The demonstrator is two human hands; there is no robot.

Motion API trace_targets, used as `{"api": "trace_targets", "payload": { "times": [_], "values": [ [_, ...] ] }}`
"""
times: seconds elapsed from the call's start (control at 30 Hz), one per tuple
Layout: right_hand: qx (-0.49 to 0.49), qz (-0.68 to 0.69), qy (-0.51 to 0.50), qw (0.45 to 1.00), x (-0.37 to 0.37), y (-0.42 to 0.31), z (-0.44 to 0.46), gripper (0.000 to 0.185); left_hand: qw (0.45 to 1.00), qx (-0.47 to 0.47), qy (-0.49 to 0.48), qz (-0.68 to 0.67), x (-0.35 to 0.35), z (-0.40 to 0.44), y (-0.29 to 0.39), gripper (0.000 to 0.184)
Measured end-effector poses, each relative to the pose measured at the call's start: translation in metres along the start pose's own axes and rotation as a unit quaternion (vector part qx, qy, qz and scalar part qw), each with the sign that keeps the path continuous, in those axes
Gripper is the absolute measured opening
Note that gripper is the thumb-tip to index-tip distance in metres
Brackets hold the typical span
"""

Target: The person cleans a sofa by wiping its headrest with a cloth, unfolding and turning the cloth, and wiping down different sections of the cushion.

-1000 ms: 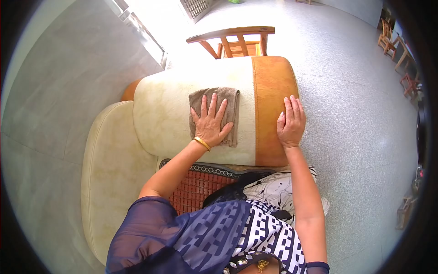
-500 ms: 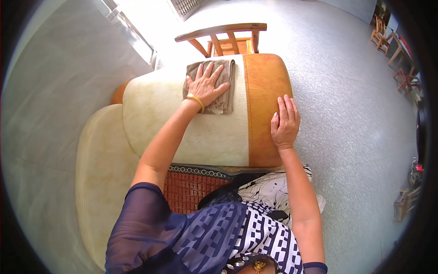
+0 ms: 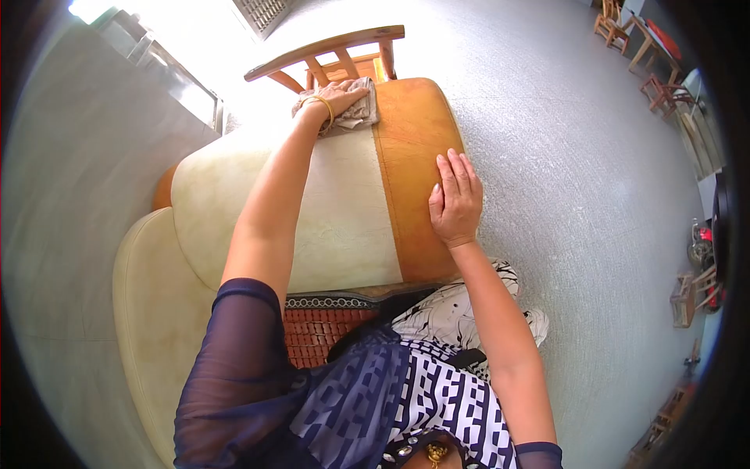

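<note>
A grey-brown cloth (image 3: 361,117) lies wrinkled at the far edge of a padded sofa arm (image 3: 328,211), which is cream with an orange band. My left hand (image 3: 337,97) presses down on the cloth, its fingers stretched across it towards the right; a yellow bangle circles the wrist. My right hand (image 3: 457,202) rests against the outer right side of the orange band (image 3: 414,172). Its fingers lie extended and it holds nothing.
Just beyond the sofa arm stands a wooden chair (image 3: 336,59). The cream backrest (image 3: 144,289) curves along the left, by a grey wall. A reddish beaded seat mat (image 3: 320,332) lies in front of me. Small wooden chairs (image 3: 611,27) stand at the far right.
My left hand has pushed the cloth forward from the middle of the sofa arm to its far edge, and the cloth has wrinkled. My right hand stays on the orange side. The view has shifted.
</note>
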State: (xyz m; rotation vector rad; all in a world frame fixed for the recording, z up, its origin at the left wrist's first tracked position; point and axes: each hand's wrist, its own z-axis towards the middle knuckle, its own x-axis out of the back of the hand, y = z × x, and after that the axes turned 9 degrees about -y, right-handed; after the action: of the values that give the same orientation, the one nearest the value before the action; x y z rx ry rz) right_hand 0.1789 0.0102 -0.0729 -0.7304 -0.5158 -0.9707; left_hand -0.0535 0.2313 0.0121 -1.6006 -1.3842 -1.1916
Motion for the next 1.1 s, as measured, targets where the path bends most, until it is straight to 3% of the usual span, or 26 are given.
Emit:
{"api": "trace_targets", "payload": {
  "times": [0.17, 0.23, 0.27, 0.47, 0.77, 1.1],
  "values": [
    [-0.004, 0.002, 0.001, 1.0, 0.001, 0.0, 0.0, 0.043, 0.999, -0.007, 0.004, 0.034, -0.023, 0.035, -0.023, 0.079],
    [-0.006, 0.003, 0.003, 1.0, 0.001, -0.001, 0.0, 0.043, 0.992, -0.058, 0.049, 0.101, -0.038, 0.054, -0.036, 0.057],
    [-0.005, 0.007, 0.004, 1.0, 0.0, 0.0, 0.0, 0.043, 0.992, -0.059, 0.048, 0.103, -0.04, 0.053, -0.035, 0.057],
    [-0.004, 0.011, 0.012, 1.0, 0.0, 0.0, -0.001, 0.042, 0.995, -0.014, 0.096, -0.017, -0.02, -0.03, 0.015, 0.072],
    [-0.002, 0.011, 0.018, 1.0, -0.002, 0.001, 0.0, 0.042, 0.989, -0.005, 0.147, 0.024, -0.04, -0.095, 0.039, 0.07],
    [-0.011, 0.015, 0.013, 1.0, -0.002, 0.001, -0.002, 0.042, 0.955, -0.036, 0.279, 0.092, -0.109, -0.183, 0.063, 0.069]
  ]
}}
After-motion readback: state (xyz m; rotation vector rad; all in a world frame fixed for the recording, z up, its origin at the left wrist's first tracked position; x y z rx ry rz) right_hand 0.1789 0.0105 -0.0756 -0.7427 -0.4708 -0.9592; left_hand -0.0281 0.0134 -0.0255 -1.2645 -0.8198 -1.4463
